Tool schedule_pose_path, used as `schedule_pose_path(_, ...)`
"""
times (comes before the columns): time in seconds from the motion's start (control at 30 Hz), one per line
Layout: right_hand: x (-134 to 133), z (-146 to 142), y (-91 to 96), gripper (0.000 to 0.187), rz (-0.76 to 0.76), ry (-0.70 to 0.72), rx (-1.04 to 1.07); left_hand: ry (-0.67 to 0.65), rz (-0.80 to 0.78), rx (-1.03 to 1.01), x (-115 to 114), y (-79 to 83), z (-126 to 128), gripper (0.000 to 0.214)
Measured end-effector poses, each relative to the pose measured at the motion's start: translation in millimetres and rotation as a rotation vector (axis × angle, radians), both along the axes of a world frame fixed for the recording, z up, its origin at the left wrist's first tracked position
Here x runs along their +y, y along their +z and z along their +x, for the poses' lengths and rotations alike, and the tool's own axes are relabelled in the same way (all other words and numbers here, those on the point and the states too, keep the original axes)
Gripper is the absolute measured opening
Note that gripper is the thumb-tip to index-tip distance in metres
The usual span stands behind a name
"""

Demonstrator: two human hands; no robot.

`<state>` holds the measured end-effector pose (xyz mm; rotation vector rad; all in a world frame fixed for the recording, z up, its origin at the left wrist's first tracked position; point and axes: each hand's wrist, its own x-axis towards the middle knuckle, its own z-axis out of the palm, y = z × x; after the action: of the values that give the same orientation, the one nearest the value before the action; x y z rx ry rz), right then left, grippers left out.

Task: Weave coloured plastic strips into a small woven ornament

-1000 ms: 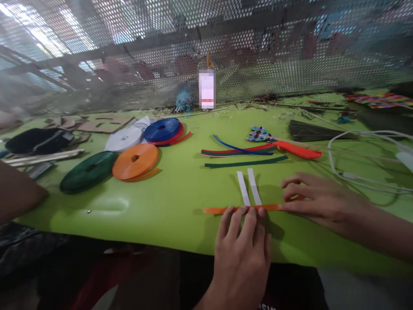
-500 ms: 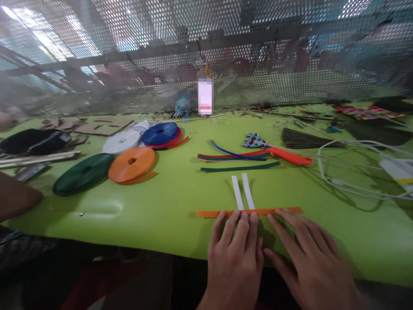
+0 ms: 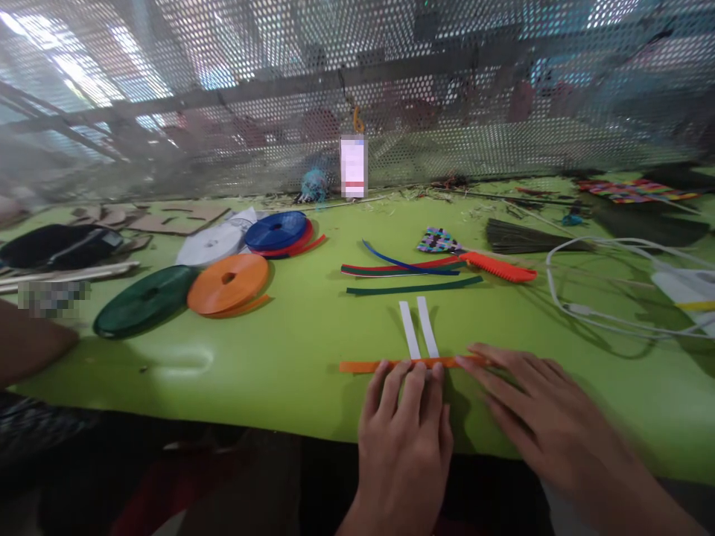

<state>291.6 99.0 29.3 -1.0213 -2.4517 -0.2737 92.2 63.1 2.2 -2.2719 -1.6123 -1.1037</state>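
Note:
An orange strip lies crosswise near the table's front edge, over the lower ends of two white strips, the left white strip and the right white strip. My left hand rests flat with its fingertips pressing on the orange strip where it crosses the white ones. The fingers of my right hand are stretched out, with the fingertips over the strip's right part, which they largely cover. Behind the white strips lie a dark green strip and a small bunch of red, green and blue strips.
Rolls of strip stand at left: green, orange, white and blue. A woven piece with a red handle lies behind the strips. A white cable curls at right. A phone leans on the mesh. Another person's arm reaches in at left.
My right hand has shifted up and slightly right, its fingers now reaching over the orange strip's right end. My left hand stays pressed on the strip.

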Motion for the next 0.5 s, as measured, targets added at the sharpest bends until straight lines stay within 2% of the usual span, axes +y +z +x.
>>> schedule_pose_path(0.1,8.3,-1.1,3.9,0.032,-0.016,0.052,-0.004,-0.002,0.001,-0.015,-0.2,0.9,0.7,0.032)
schedule_pose_path(0.33,9.0,2.1,-0.8,0.029,-0.058,0.057,0.033,0.009,-0.003,-0.011,-0.2,2.0,1.0,0.032)
schedule_pose_path(0.5,30.5,14.8,3.1,0.026,-0.065,0.123,0.040,0.016,0.011,-0.006,1.3,1.6,1.1,0.033)
